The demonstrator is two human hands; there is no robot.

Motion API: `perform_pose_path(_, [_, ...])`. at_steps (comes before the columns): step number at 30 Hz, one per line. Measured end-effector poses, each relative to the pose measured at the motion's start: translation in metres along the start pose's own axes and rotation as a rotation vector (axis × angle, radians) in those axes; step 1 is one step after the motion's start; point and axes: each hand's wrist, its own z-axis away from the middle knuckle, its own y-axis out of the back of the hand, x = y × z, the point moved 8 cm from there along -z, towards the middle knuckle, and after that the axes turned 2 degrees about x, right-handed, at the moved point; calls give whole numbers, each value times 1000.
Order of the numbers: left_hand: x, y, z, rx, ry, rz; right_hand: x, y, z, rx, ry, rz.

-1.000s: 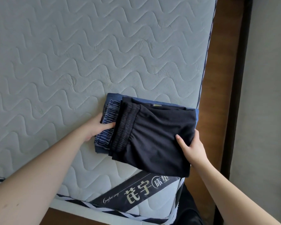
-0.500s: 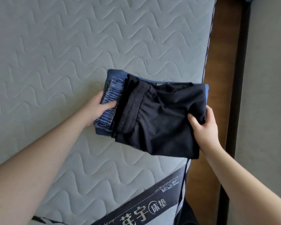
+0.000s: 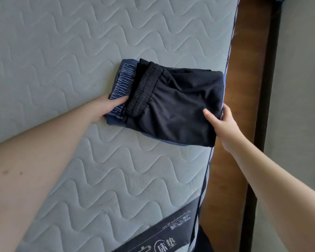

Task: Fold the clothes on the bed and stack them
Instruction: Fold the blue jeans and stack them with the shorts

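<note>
Stack of folded clothes [image 3: 180,106] is gripped by both hands, left hand [image 3: 105,108] and right hand [image 3: 222,122], at the mattress [image 3: 80,51] right edge; open quilted surface is seen leftward.

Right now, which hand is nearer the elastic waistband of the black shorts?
Left. The left hand grips the stack beside the waistband; the right hand holds the opposite end of the black shorts.

A stack of two folded garments sits on the mattress [image 3: 62,51], near its right edge. The shorts [image 3: 178,108] lie on top of the jeans [image 3: 122,82], whose waistband sticks out at the stack's left side. The left hand [image 3: 105,108] rests on that left end — thumb on the jeans. The right hand [image 3: 222,122] grips the stack's right end, at the mattress edge. The bed frame [image 3: 244,88] runs along the right of the mattress — the floor [image 3: 298,106] lies beyond it.
</note>
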Motion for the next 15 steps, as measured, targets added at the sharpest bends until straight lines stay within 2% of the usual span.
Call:
perform_pose_path(5, [-22, -9, 18, -96, -15, 141, 26, -8, 27, -34, -72, 17])
perform_pose_path(7, [-25, -7, 20, -80, -8, 184, 21, -8, 28, 4, -59, 99])
perform_pose_path(10, [-28, -6, 17, 26, -26, 138, 16, -6, 23, 108, -31, 291])
perform_pose_path(15, [-34, -16, 16, 279, -95, 90, 22, -10, 15, 172, -106, 433])
